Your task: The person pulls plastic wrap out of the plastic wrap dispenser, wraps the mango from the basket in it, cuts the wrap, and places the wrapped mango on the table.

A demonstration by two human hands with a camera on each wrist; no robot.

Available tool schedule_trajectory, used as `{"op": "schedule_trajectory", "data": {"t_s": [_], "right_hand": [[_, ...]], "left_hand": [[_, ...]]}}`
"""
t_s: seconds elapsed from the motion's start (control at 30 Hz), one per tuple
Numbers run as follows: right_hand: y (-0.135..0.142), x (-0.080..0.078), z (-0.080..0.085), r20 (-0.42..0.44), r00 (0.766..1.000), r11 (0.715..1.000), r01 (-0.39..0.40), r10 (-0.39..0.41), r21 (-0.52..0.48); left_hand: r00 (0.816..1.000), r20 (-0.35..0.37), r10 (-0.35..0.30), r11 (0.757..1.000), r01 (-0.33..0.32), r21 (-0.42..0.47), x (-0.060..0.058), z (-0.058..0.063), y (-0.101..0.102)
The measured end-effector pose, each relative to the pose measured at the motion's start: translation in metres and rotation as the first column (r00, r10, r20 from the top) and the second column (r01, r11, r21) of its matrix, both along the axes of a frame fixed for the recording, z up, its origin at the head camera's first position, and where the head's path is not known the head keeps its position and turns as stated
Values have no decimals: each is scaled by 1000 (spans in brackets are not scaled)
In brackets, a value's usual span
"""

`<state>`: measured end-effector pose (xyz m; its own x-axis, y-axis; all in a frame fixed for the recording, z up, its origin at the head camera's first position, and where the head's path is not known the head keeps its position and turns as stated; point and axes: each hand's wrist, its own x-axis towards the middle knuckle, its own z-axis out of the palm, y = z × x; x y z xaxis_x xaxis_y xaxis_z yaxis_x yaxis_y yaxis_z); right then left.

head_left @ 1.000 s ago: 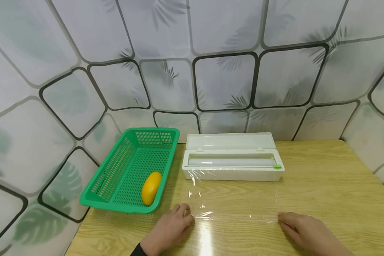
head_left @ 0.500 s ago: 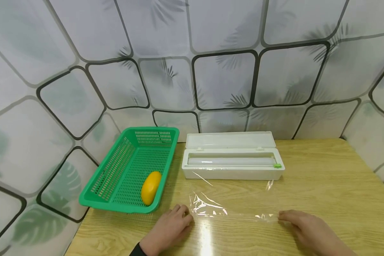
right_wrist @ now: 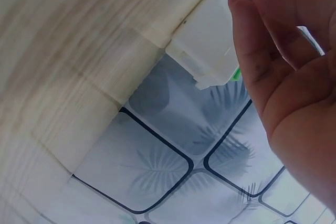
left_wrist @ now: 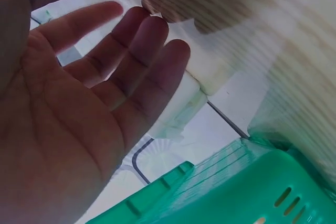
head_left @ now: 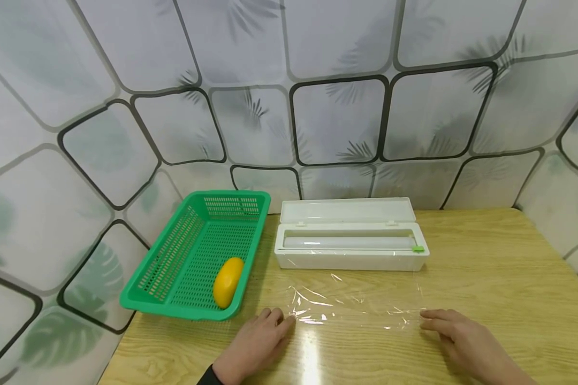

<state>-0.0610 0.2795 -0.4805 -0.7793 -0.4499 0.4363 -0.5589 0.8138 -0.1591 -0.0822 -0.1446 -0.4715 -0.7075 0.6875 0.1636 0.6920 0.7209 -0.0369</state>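
Observation:
A clear sheet of cling film (head_left: 318, 303) runs from the white cling film dispenser (head_left: 349, 261) toward me, creased and shiny near its front edge. My left hand (head_left: 257, 339) rests at the sheet's near left corner, thumb at the film's edge. In the left wrist view the fingers (left_wrist: 157, 72) are loosely extended, tips at the shiny table surface, thumb apart and partly out of frame. At the near right corner is my right hand (head_left: 457, 337). The right wrist view shows its thumb and forefinger tips together, pinching the film's corner.
Left of the dispenser, a green plastic basket (head_left: 197, 313) holds a yellow mango-like fruit (head_left: 228, 282). The dispenser's lid (head_left: 347, 212) stands raised, with a green slider (head_left: 417, 249) at its right end. A patterned wall covering (head_left: 337, 123) borders the wooden table (head_left: 491, 267).
My right hand has shifted slightly away from me, its fingers a little more spread. The left thumb has moved outward. The film's front part has become more wrinkled and drawn toward the dispenser.

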Motion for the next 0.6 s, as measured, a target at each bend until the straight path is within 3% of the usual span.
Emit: {"op": "schedule_trajectory", "data": {"t_s": [0.23, 0.4, 0.6], "right_hand": [[0, -2, -2, -17, 1000, 998, -20, 18, -66], [2, -3, -2, -16, 1000, 994, 20, -21, -108], [1, -1, 2, 56, 996, 996, 75, -72, -46]], "left_hand": [[1000, -20, 0, 1000, 0, -1, 2, -2, 0], [999, -37, 3, 1000, -3, 7, 3, -1, 0], [1000, -13, 18, 1000, -18, 1, 3, 0, 1]]}}
